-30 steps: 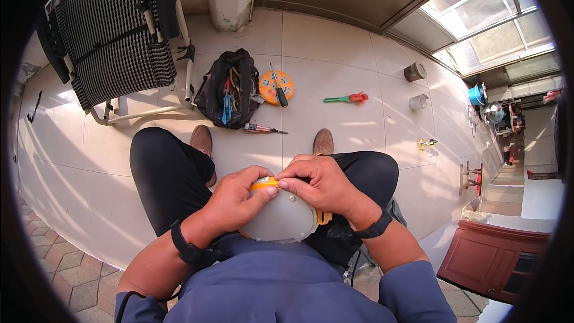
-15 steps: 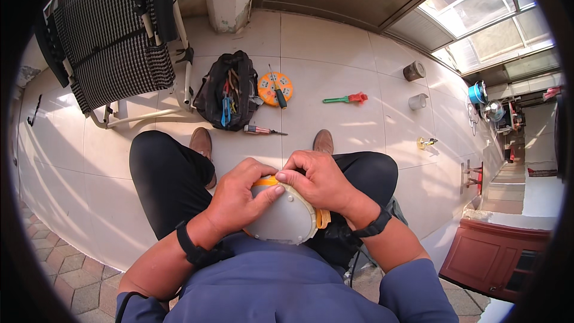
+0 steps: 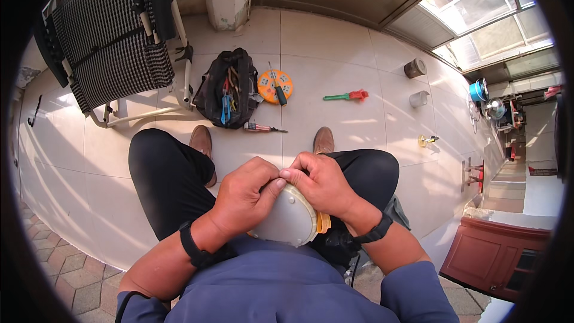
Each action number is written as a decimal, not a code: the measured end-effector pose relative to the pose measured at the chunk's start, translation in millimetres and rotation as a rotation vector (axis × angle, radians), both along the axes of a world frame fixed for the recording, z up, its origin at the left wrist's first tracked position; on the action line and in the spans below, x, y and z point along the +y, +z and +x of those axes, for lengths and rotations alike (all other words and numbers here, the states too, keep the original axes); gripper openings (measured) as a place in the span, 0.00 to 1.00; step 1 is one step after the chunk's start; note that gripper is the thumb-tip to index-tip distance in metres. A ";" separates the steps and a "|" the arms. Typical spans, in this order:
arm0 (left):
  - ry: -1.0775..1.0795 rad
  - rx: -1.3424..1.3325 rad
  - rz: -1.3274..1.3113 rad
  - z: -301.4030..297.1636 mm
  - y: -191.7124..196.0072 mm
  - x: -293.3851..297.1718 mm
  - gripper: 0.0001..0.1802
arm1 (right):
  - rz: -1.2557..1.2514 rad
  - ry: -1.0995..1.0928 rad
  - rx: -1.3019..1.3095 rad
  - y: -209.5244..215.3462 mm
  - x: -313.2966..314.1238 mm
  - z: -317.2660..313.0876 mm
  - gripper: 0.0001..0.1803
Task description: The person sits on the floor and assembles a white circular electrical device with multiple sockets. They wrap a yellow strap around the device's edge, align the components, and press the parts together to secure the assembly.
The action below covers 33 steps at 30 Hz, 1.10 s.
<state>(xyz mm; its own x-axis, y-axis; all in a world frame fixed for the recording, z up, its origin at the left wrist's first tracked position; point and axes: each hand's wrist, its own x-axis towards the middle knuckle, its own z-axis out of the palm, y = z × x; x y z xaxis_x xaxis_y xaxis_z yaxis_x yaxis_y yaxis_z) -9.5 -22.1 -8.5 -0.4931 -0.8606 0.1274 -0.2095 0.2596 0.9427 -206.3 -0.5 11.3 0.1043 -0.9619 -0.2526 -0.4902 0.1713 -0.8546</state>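
The person is sitting with both hands working on a round white plastic cover (image 3: 288,220) resting in the lap between the thighs, its domed side facing up and an orange piece (image 3: 323,222) showing under its right edge. The left hand (image 3: 242,200) is wrapping over the left side of the cover, fingers curled and pressed together, thumb tip meeting the other hand at the upper rim. The right hand (image 3: 323,182) is lying over the upper right rim, fingers bunched and pinching at the edge; what sits between the fingertips is hidden. The cover is looking like light, stiff moulded plastic, smooth and somewhat slippery, likely to crack if bent hard, so the rim is seeming the safest place to hold. On the tiled floor (image 3: 335,42) ahead are lying a black tool bag (image 3: 227,87), an orange cable reel (image 3: 275,85), 1 screwdriver (image 3: 263,127) and a green and red tool (image 3: 347,95).
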 end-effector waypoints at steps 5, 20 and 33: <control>0.010 0.013 -0.035 0.9 -3.8 2.5 0.03 | 0.048 -0.016 -0.070 -9.0 5.4 -0.3 0.15; -0.063 -0.016 -0.016 6.8 -11.7 4.4 0.04 | 0.187 -0.063 -0.400 -39.5 22.9 -0.7 0.14; -0.050 -0.040 0.100 10.7 -13.9 0.9 0.04 | 0.422 -0.130 -0.588 -33.7 34.0 -16.0 0.15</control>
<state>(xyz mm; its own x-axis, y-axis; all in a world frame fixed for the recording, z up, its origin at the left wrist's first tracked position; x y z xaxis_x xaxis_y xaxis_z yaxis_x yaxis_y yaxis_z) 1.1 -21.2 -22.4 -0.5386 -0.8423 0.0213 -0.2371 0.1757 0.9555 -222.3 33.5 -22.4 0.2282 -0.8088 -0.5419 0.0753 0.5696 -0.8184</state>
